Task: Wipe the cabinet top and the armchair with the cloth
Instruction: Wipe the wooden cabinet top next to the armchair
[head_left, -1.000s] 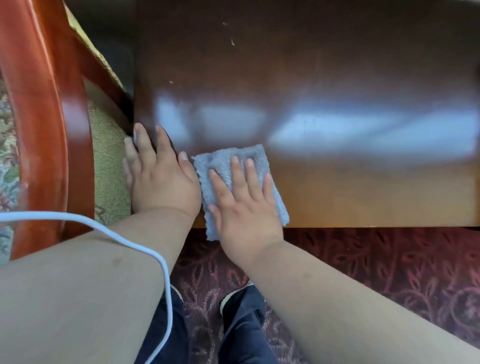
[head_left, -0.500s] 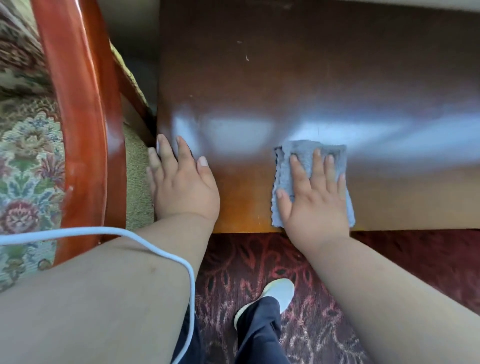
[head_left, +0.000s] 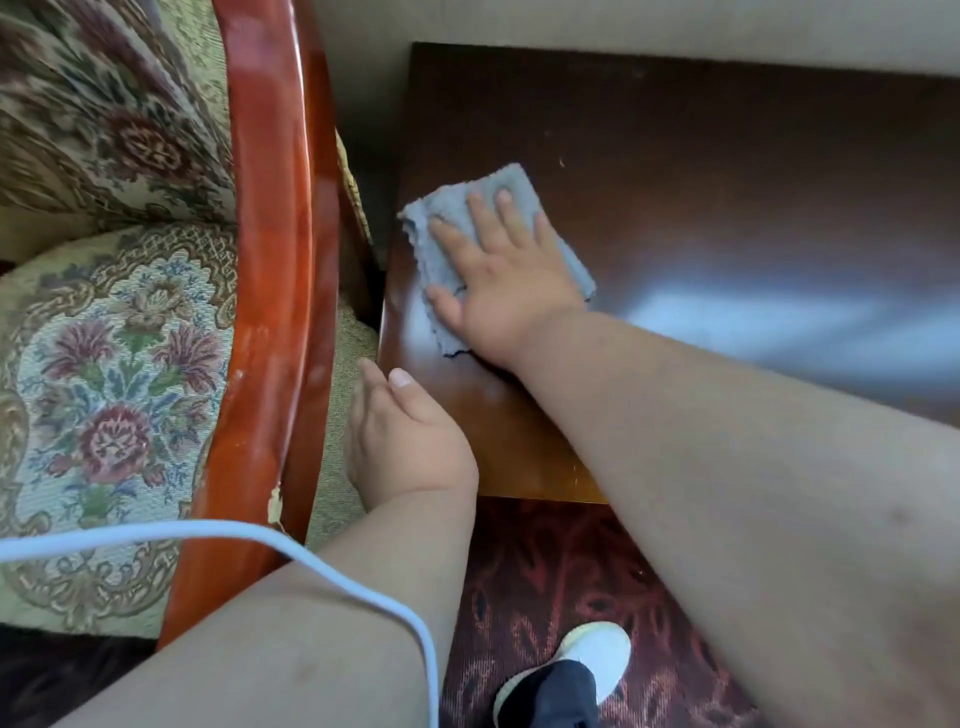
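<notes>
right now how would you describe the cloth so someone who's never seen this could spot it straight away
Start at the dark glossy wooden cabinet top beside the red-framed armchair. Near its left edge, the right hand lies flat with fingers spread on the cloth. It is the only soft grey, fuzzy thing there, a small folded square against polished brown wood.

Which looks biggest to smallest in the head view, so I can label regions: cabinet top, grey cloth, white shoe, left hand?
1. cabinet top, by far the largest.
2. grey cloth and left hand: alike; the right hand covers part of the cloth, so no ranking.
3. white shoe, smallest, partly hidden by the trouser leg.
</notes>
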